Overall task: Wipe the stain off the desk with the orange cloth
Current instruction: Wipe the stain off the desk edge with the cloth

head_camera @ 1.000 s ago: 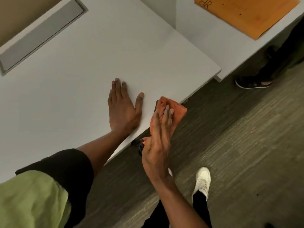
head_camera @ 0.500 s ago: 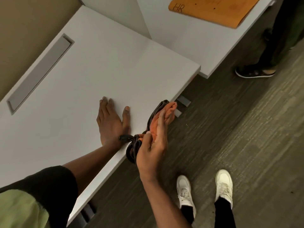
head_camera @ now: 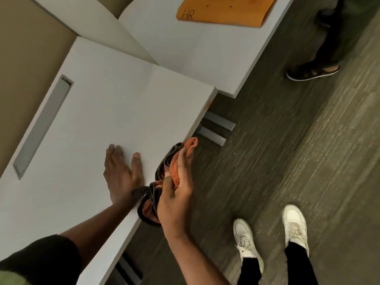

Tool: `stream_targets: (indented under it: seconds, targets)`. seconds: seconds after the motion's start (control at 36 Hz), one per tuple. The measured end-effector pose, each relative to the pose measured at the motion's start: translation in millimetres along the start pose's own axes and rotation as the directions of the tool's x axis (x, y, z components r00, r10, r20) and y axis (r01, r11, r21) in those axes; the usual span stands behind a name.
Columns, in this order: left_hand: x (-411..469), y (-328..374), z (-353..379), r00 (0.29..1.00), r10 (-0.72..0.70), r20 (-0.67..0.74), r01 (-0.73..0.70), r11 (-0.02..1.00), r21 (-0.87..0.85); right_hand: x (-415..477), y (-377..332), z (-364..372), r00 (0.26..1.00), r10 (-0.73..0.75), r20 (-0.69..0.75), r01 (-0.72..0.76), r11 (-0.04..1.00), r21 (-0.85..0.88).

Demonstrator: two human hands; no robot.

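Observation:
My right hand (head_camera: 176, 188) holds the orange cloth (head_camera: 190, 146), bunched with dark folds, against the front edge of the white desk (head_camera: 98, 112). The cloth hangs partly over that edge and reaches my left wrist. My left hand (head_camera: 121, 173) lies flat on the desk top just left of the cloth, fingers spread, holding nothing. A small orange-brown mark (head_camera: 208, 104) shows on the desk's edge near its right corner. No stain shows on the desk top itself.
A grey cable slot (head_camera: 43, 124) runs along the desk's back left. A second desk (head_camera: 205, 50) behind carries an orange envelope (head_camera: 224, 11) marked HR. Another person's dark shoe (head_camera: 312, 72) stands on the carpet at right. My white shoes (head_camera: 271, 237) are below.
My view has pulled back and tilted, so more floor and both shoes show. The cloth went from spread under my right fingers to bunched along the desk edge. My left hand stayed flat.

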State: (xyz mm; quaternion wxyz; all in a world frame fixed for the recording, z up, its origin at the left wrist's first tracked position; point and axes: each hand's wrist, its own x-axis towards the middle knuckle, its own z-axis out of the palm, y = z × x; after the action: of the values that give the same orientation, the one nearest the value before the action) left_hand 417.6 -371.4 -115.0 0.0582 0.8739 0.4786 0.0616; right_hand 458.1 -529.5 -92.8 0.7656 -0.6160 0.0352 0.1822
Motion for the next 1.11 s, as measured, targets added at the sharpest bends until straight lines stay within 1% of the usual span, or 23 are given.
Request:
stream_targets:
  seconds: [0.08, 0.22, 0.28, 0.36, 0.47, 0.56, 0.64, 0.72, 0.81, 1.0, 1.11]
  targets:
    - [-2.2, 2.5, -2.5, 1.0, 0.016, 0.015, -0.016, 1.0, 0.01, 20.6, -12.5, 0.4, 0.997, 0.07, -0.041, -0.067, 0.996, 0.064]
    - [-3.9, 6.8, -5.6, 1.0, 0.013, 0.019, -0.013, 1.0, -0.006, 70.5, -24.5, -4.6, 0.991, 0.073, -0.113, -0.058, 0.989, 0.135]
    - [-4.4, 6.2, -5.2, 1.0, 0.014, 0.025, -0.014, 1.0, -0.005, 73.6, -25.2, -3.0, 0.99, 0.035, -0.138, -0.024, 0.996, 0.083]
    - [-3.9, 4.5, -4.6, 0.999, 0.02, 0.026, -0.02, 1.0, -0.006, 56.3, -19.2, 0.6, 0.994, -0.028, -0.101, 0.026, 0.999, -0.021]
    - [-4.5, 2.8, -3.4, 0.999, 0.024, 0.033, -0.024, 1.0, -0.004, 25.8, -6.6, 1.1, 0.998, -0.019, -0.056, 0.016, 0.998, -0.06]
    - [-3.4, 2.2, -3.1, 0.999, 0.024, 0.033, -0.024, 1.0, 0.0, 26.4, -4.9, 1.6, 0.998, -0.02, -0.053, 0.017, 0.998, -0.052]
    - [-1.9, 1.8, -2.4, 0.999, 0.012, 0.03, -0.012, 1.0, -0.005, 53.2, -7.1, 0.5, 0.993, -0.052, -0.11, 0.052, 0.999, -0.002]
    - [-1.4, 0.6, -2.3, 1.0, 0.004, 0.026, -0.004, 1.0, -0.006, 75.1, -10.4, -1.0, 0.986, -0.04, -0.159, 0.049, 0.998, 0.048]
    - [-1.6, 0.3, -1.4, 1.0, 0.006, 0.025, -0.006, 1.0, -0.013, 75.0, -9.3, -0.8, 0.981, -0.047, -0.188, 0.05, 0.999, 0.008]
    - [-3.1, 2.0, -4.0, 0.999, 0.01, 0.05, -0.01, 1.0, -0.009, 29.2, -2.5, 5.2, 0.987, -0.069, -0.147, 0.054, 0.993, -0.106]
    - [-2.2, 2.6, -4.6, 0.999, 0.006, 0.043, -0.005, 1.0, -0.028, 41.9, -2.6, 0.3, 0.987, -0.117, -0.11, 0.107, 0.99, -0.091]
